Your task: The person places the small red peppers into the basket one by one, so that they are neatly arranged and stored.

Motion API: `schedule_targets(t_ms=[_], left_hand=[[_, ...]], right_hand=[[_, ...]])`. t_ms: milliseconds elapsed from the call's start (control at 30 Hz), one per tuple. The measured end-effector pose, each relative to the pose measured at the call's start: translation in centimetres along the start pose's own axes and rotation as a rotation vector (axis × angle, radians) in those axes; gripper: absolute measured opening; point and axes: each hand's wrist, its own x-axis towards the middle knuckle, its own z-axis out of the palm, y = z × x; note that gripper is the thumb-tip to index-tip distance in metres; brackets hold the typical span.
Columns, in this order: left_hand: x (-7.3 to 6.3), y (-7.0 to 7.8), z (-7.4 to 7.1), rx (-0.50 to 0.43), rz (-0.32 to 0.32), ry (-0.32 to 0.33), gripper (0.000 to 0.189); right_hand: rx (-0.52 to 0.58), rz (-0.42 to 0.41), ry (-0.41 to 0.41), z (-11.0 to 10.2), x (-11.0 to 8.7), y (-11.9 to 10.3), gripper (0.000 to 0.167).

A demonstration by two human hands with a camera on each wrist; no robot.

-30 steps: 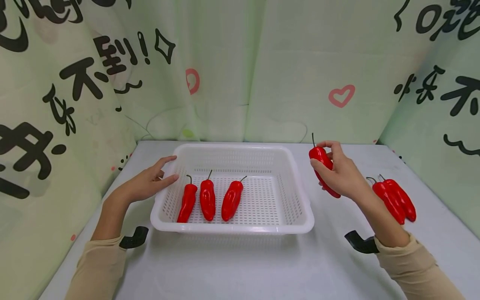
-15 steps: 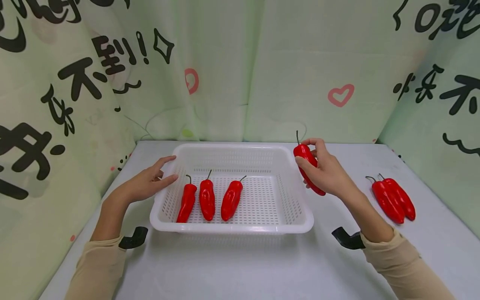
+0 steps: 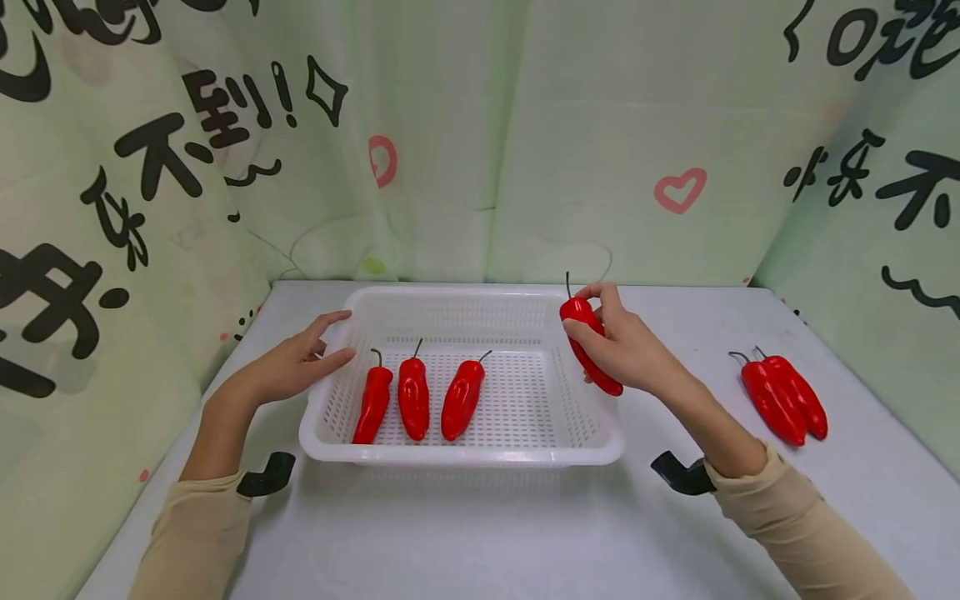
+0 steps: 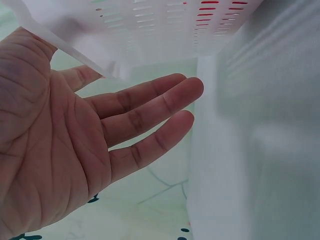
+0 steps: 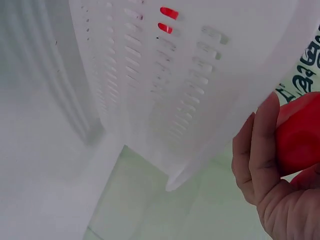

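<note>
In the head view, my right hand holds a red chili pepper over the right rim of a white perforated basket. The pepper leans, its thin stem pointing up. The right wrist view shows the fingers curled round the red pepper beside the basket wall. Three red peppers lie inside the basket, among them a middle pepper. My left hand touches the basket's left rim with thumb and fingertip. From the left wrist view, the other fingers of the left hand extend beneath the rim.
Two more red peppers lie side by side on the white table, right of the basket. A pale green curtain with black lettering stands behind and along both sides.
My right hand has carried the pepper leftward, from beside the basket to over its right rim. The left hand stays at the left rim.
</note>
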Motion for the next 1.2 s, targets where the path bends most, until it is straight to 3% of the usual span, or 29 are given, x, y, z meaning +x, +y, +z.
schedule_targets(t_ms=[200, 467, 833, 1200], left_hand=[[0.2, -0.2, 0.0, 0.011, 0.009, 0.000, 0.083], [0.1, -0.2, -0.2, 0.012, 0.017, 0.005, 0.082], [0.0, -0.1, -0.1, 0.012, 0.018, 0.006, 0.082], [0.1, -0.1, -0.1, 0.019, 0.011, 0.000, 0.080]], right_hand=[[0.030, 0.032, -0.076, 0.6, 0.3, -0.8, 0.062], [-0.071, 0.009, -0.115, 1.3, 1.0, -1.7, 0.056], [0.005, 0.075, -0.227, 2.3, 2.0, -1.8, 0.055], [0.164, 0.217, -0.359, 3.6, 3.1, -2.3, 0.062]])
